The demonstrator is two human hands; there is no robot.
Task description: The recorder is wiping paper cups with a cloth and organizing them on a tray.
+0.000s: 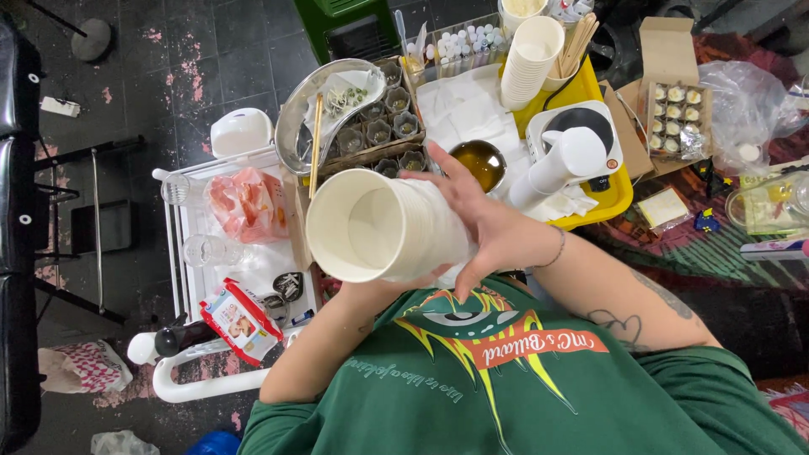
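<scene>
Paper cups, a nested white stack of them, lie sideways in front of the person's chest, the long axis running left to right with the open mouth facing the person's left and slightly up toward the camera. The right hand wraps the stack from its closed end, fingers spread over the top and thumb below, so it holds the stack firmly. The left hand cups the underside near the mouth (mostly hidden by the stack, so how its fingers lie I cannot tell beyond that they bear on the paper). The cups look matte, smooth-walled and slightly tapered, with rolled rims showing as fine ridges along the side. Beyond the hands, on the yellow tray toward the far edge of the cart, stands a second cup stack, upright, and a small metal bowl of amber liquid sits just beside the right fingertips.
</scene>
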